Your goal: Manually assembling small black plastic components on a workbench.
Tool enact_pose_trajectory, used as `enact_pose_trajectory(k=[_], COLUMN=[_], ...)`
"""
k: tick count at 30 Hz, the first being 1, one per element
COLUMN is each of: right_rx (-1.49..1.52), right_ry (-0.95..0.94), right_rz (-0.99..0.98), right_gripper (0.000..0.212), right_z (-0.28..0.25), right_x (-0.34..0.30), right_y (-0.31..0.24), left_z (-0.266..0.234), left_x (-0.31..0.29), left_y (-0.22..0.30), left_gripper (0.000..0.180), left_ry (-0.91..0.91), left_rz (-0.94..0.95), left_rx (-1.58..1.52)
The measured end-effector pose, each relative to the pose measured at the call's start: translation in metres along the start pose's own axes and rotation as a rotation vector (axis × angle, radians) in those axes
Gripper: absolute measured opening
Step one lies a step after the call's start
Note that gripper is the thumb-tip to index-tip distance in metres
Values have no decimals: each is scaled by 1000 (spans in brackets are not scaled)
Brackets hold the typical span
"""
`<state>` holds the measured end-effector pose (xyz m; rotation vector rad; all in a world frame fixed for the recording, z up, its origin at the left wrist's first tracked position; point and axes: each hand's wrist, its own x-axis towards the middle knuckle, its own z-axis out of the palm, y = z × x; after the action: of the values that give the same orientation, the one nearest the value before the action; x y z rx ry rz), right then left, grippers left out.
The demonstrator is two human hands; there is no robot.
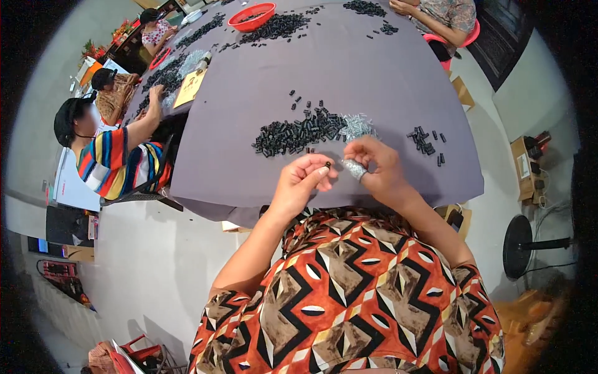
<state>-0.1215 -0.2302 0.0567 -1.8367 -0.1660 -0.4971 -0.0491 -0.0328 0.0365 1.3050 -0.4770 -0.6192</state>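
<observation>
My left hand (298,181) pinches a small black cylindrical piece (327,165) between thumb and fingertips, at the near edge of the table. Close to its right, my right hand (385,171) is closed with fingers curled. A silver wrapping (355,169) covers one of its digits; whatever its fingertips hold is too small to make out. Just beyond both hands lies a heap of short black cylinders (296,134). Touching the heap's right end is a little pile of small, shiny silver-grey pieces (358,126). Farther right, several more black cylinders (422,141) lie in a loose group.
A grey cloth covers the table (249,75). At the far side stands a red basket (251,17) beside more black pieces. A person in a striped shirt (121,156) works on the left; another sits at the far right. A black round-based stand (517,246) is on the right floor.
</observation>
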Motion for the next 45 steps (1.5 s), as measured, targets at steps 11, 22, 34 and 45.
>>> enact_pose_trajectory(k=[11, 22, 34, 45], right_rx=[-87, 3, 242, 143], right_ry=[-289, -569, -511, -567], right_rz=[69, 375, 407, 422], right_gripper=[23, 21, 20, 24], right_z=[3, 9, 14, 9], right_x=[-11, -8, -3, 3], right_y=[-9, 0, 5, 9], left_z=[11, -2, -2, 3], left_x=[-28, -37, -39, -43], left_y=[-26, -30, -22, -22], left_gripper=[14, 19, 15, 17], left_ry=[33, -23, -45, 37], left_rz=[-17, 399, 130, 68], left_rx=[159, 748, 455, 523])
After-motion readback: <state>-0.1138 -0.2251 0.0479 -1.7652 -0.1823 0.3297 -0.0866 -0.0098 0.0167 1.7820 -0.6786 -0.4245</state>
